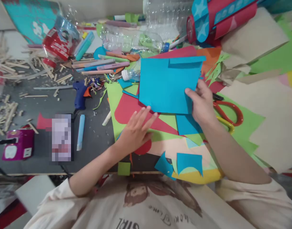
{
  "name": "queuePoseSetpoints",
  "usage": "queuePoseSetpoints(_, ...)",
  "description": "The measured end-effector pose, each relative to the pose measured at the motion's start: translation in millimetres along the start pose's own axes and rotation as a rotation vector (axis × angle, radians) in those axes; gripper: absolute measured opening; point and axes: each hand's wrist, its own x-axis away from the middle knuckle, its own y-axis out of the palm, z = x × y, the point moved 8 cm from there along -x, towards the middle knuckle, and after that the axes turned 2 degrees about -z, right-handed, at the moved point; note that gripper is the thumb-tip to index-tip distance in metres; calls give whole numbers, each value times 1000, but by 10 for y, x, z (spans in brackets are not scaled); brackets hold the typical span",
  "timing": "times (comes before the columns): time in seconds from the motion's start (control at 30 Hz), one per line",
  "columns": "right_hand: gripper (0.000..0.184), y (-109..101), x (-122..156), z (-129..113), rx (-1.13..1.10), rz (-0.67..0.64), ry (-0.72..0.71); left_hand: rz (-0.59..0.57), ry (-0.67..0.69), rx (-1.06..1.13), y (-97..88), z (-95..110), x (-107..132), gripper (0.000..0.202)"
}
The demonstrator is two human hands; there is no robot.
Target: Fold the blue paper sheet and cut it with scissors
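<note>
My right hand (pixel 201 103) grips the lower right edge of a blue paper sheet (pixel 166 84) and holds it up over the pile of coloured paper. My left hand (pixel 137 130) lies flat, fingers spread, on a red paper piece (pixel 129 109) and a green sheet (pixel 113 95). Small blue offcuts (pixel 188 162) lie near the table's front edge. Red-handled scissors (pixel 230 113) rest just to the right of my right hand.
A blue glue gun (pixel 79 92) and a light blue glue stick (pixel 80 132) lie left of the papers. Clear plastic bottles (pixel 133 41), markers (pixel 98 63), wooden sticks (pixel 7 68), a purple box (pixel 18 144) and a red-and-blue paper tube (pixel 219 17) crowd the table.
</note>
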Motion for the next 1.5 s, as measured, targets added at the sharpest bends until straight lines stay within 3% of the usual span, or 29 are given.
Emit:
queuePoseSetpoints(0.1, 42, 60, 98, -140, 89, -104, 23, 61, -73, -98, -116, -294, 96, 59)
queuePoseSetpoints(0.2, 63, -36, 331, -485, 288, -78, -107, 81, -80, -133, -224, -399, 109, 53)
queuePoseSetpoints(0.33, 67, -12, 785, -606, 684, -247, -140, 8, -31, -134, -188, -251, 18, 46)
queuePoseSetpoints(0.4, 72, -6, 986, -551, 763, -322, -164, -30, -27, -137, -136, -162, -19, 45)
queuePoseSetpoints(0.47, 60, -80, 1106, -490, 765, -314, -184, -47, -17, -154, -104, -81, -26, 43)
queuePoseSetpoints(0.57, 30, -354, 1111, -419, 641, -175, -134, -34, 42, -176, -106, 52, 15, 41)
queuePoseSetpoints(0.67, 12, -818, 995, -256, 427, 141, 162, 10, 85, -168, -136, 173, 85, 37)
queuePoseSetpoints(0.73, 11, -1055, 942, -182, 129, 369, 303, 58, 82, -152, -163, 238, 126, 34)
queuePoseSetpoints(0.77, 10, -1106, 905, -178, -30, 436, 320, 78, 82, -138, -172, 272, 143, 33)
queuePoseSetpoints(0.87, 20, -1237, 823, -474, -120, 619, 72, 70, 95, -67, -160, 358, 168, 31)
queuePoseSetpoints(0.93, 23, -1155, 798, -683, 31, 566, -18, 32, 100, 31, -152, 374, 157, 30)
queuePoseSetpoints(1.0, 18, -876, 755, -807, 346, 327, 3, 35, 100, 201, -195, 346, 123, 29)
queuePoseSetpoints(1.07, 15, -558, 769, -913, 480, 138, -62, 74, 89, 437, -262, 276, 66, 32)
queuePoseSetpoints(1.13, 21, -219, 799, -1026, 492, -11, -194, 69, 54, 711, -261, 187, -9, 48)
queuePoseSetpoints(1.23, 48, 330, 813, -982, 392, -353, -189, 25, -99, 1071, -129, 28, -118, 66)
queuePoseSetpoints(1.3, 56, 580, 807, -937, 291, -519, -152, 108, -223, 1169, -82, -117, -159, 64)
queuePoseSetpoints(1.4, 47, 685, 716, -912, 159, -558, -134, 253, -370, 1158, -81, -326, -173, 54)
queuePoseSetpoints(1.5, 24, 507, 566, -895, 121, -337, -169, 314, -478, 1098, -109, -503, -156, 37)
